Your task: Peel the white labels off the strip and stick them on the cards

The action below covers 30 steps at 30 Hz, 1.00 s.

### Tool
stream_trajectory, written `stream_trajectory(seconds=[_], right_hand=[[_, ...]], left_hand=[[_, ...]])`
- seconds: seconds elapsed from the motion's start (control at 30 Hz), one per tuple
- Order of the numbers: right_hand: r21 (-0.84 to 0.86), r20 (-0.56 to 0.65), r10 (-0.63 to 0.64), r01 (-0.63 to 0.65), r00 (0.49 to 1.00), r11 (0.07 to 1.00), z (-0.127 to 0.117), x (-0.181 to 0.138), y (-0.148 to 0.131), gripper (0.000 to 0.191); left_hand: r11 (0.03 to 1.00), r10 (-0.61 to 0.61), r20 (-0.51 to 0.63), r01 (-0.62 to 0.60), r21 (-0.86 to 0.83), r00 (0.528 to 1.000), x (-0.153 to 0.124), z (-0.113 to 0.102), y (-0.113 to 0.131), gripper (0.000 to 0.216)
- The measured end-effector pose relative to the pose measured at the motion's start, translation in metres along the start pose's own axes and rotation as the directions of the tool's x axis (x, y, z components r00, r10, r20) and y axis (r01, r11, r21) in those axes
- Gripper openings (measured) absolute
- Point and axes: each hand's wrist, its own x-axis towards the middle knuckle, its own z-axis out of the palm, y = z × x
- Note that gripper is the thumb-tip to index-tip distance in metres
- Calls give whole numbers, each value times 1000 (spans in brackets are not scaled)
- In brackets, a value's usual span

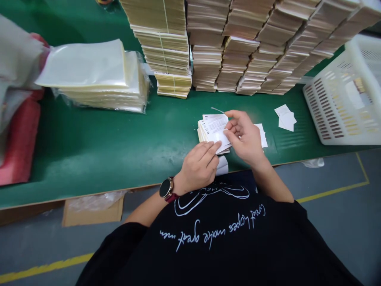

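Note:
A small stack of printed white paper leaflets point(212, 124) lies on the green table in front of me. My left hand point(201, 163), with a watch at its wrist, rests its outstretched fingers on the stack's near edge. Over the right side of the stack, my right hand point(242, 135) has its fingers curled in a pinch. A thin pale strip point(218, 110) sticks out from its fingertips; whether it is a band or the edge of a sheet I cannot tell. Partly behind the right hand lie white cards point(262, 135). A curled white paper point(222, 165) sits below the left fingers.
Tall banded stacks of paper point(169, 51) and more paper stacks point(238, 59) line the back. Clear plastic bags point(92, 71) are piled at left, near a red bundle point(20, 139). Loose white cards point(286, 118) lie right, beside a white plastic basket point(330, 103).

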Motion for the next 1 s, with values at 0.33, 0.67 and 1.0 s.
stream_trajectory(seconds=[0.33,0.67,1.0], right_hand=[[-186,-84,45,-60,995,981,-8,-2,14,67],[15,-142,60,-58,988,998,-8,-12,4,66],[-94,-303,5,-35,953,995,-51,-28,24,69]], left_hand=[[999,6,16,-5,-39,1000,-2,-1,-1,14],[991,-21,36,25,-133,999,-6,-2,-1,16],[999,8,7,-7,-49,1000,-4,1,1,14]])
